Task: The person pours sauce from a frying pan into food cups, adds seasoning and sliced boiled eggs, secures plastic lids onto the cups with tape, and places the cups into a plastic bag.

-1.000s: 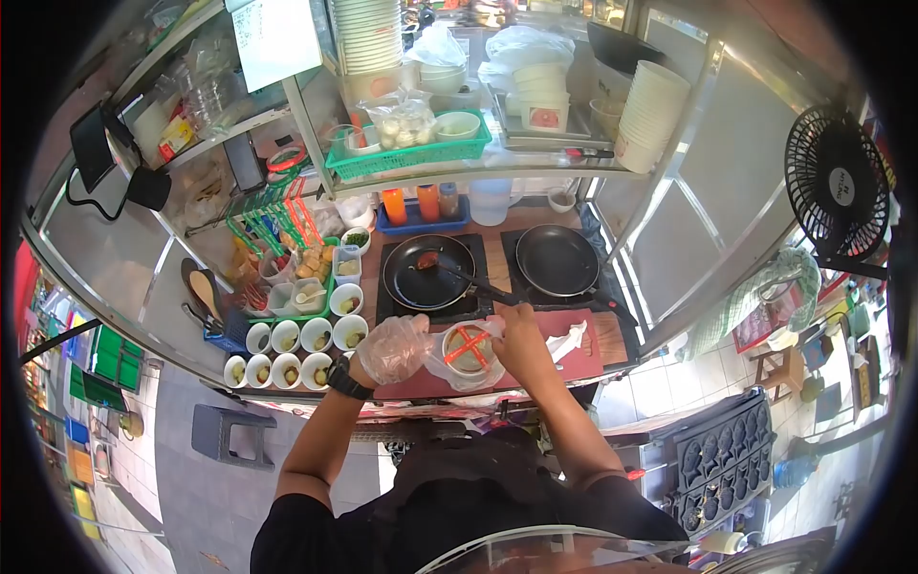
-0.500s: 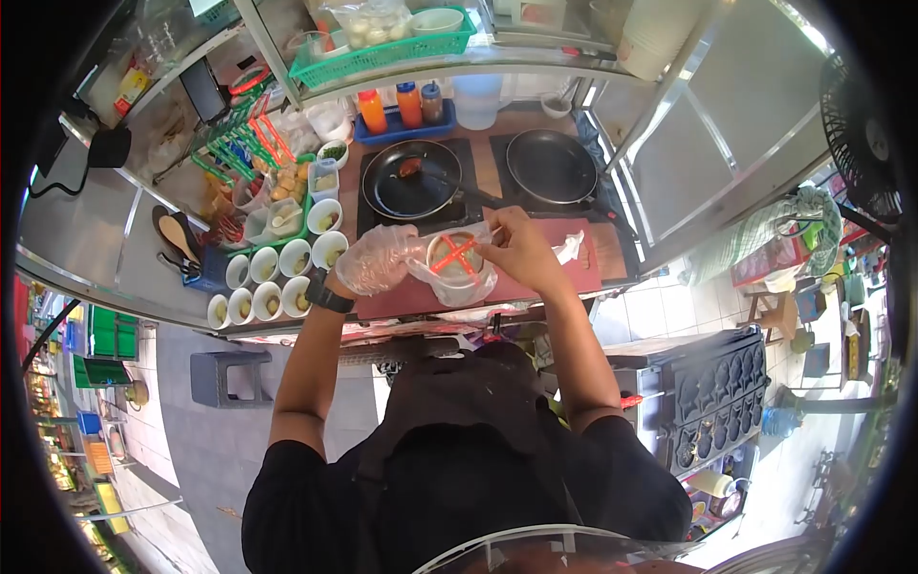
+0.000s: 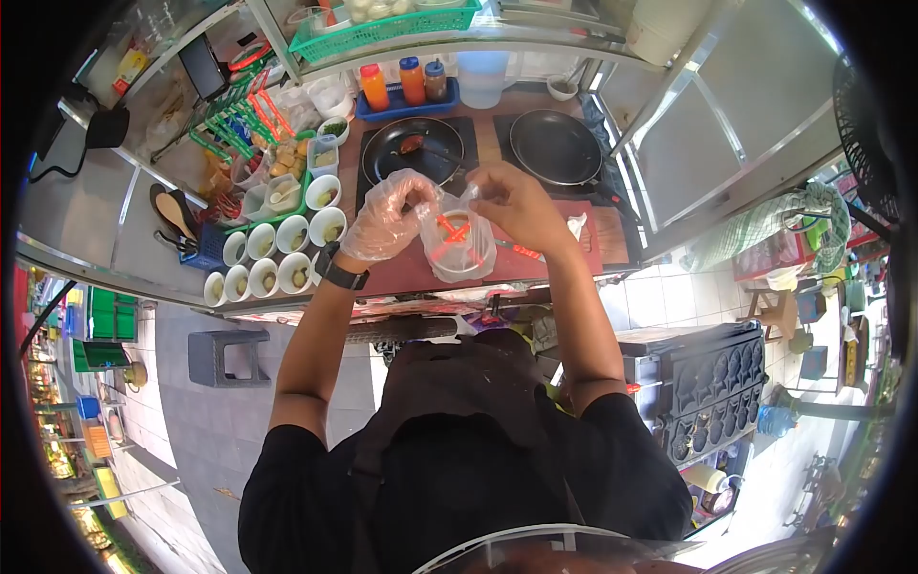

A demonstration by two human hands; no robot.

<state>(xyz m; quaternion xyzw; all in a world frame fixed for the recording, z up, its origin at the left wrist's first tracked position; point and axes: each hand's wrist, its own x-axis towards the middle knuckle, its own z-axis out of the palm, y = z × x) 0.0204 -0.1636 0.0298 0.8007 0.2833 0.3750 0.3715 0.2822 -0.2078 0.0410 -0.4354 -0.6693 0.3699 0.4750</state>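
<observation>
A clear plastic bag (image 3: 461, 260) hangs between my hands over the red board (image 3: 394, 290). Inside it sits a cup (image 3: 456, 219) crossed by red strips. My left hand (image 3: 390, 216), in a clear plastic glove with a dark watch at the wrist, pinches the left side of the bag's mouth. Bare, my right hand (image 3: 519, 209) grips the opposite side with bent fingers. Just behind the hands is a black frying pan (image 3: 387, 165) holding a dark utensil and something reddish-brown.
Several white cups (image 3: 295, 233) with food in them stand at the left. A second black pan (image 3: 555, 148) is at the right. Sauce bottles (image 3: 411, 81) stand in a blue tray (image 3: 402, 112) behind the pans, and a blue-tinted jug (image 3: 481, 78) is beside them.
The bag has been lifted around the cup and its sides now rise to both hands. My left hand has moved up and right; my right hand has shifted to the bag's edge.
</observation>
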